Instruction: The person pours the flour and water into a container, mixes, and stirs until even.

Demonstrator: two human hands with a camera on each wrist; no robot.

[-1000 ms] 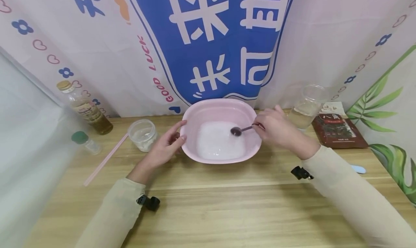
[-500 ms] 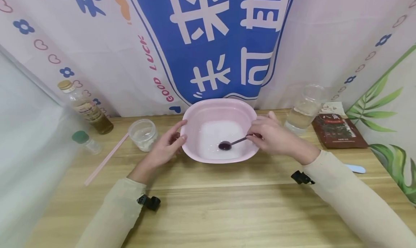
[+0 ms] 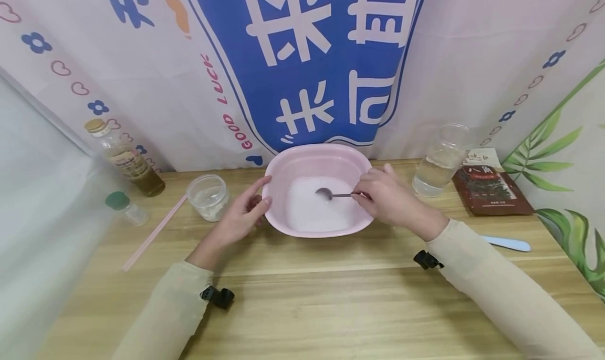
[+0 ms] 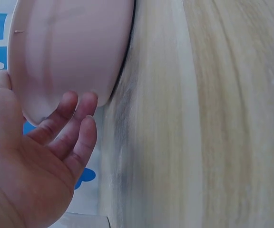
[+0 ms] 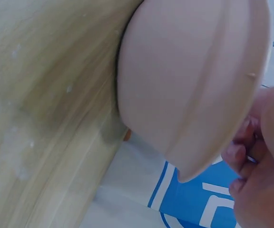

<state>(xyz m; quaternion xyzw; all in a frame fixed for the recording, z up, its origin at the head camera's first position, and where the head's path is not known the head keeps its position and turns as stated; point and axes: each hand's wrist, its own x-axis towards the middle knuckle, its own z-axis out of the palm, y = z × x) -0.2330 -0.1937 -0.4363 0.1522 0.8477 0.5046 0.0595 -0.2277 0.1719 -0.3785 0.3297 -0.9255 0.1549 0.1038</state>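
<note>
Stirring looks underway: the right hand (image 3: pixel 383 197) pinches a spoon (image 3: pixel 331 194) in the pink basin (image 3: pixel 283 163), the open left hand (image 3: pixel 241 215) steadying its wall, so continued circling needs that brace.

Left of the water cup (image 3: pixel 439 163) on the table (image 3: pixel 312 297) stood a small jar (image 3: pixel 208 196) and an oil bottle (image 3: pixel 124 158); right, a brown packet (image 3: pixel 491 191).

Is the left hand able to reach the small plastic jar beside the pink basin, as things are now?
Probably yes. The left hand rests open against the pink basin, and the small plastic jar stands just beside it on the table. Nothing lies between them; the pink straw is farther out.
</note>
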